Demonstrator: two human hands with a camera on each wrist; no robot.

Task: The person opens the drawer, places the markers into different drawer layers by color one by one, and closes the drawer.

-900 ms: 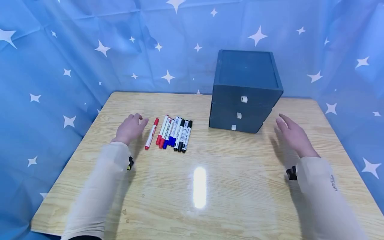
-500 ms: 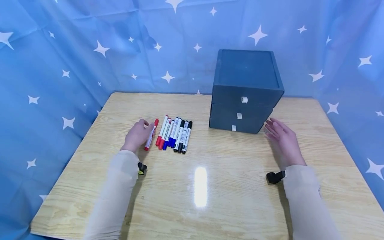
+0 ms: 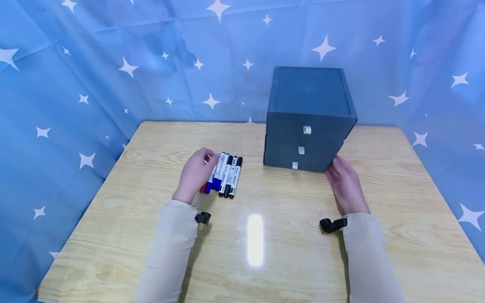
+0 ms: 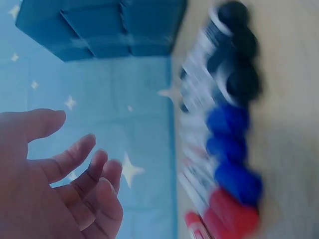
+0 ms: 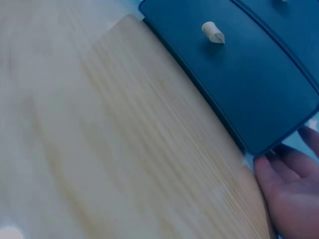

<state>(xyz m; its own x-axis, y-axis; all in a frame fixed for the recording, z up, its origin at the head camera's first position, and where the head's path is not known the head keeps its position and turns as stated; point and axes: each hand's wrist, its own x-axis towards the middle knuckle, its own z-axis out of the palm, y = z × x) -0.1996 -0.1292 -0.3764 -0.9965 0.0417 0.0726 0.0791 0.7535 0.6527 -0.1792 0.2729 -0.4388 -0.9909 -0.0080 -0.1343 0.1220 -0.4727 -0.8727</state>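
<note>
Left hand beside the markers

The markers [image 3: 226,172] lie on the bench [image 3: 295,261], right of the nearer left hand [image 3: 194,176], long axes running away from the person. Its fingers bend loosely, holding nothing. The right hand [image 3: 345,187], fingers relaxed, touches the 3-drawer cabinet's [image 3: 310,105] corner. Only the left wrist view bares the red caps [image 4: 232,214].

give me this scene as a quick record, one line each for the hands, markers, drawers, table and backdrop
left hand: over the red end of the marker row, fingers bent, holding nothing
right hand: fingers at the drawer box's lower right side
markers: lying side by side; red, blue and black; red ones partly hidden in the head view
drawers: three, stacked, with white knobs
table: light wood
backdrop: blue cloth, white stars
</note>
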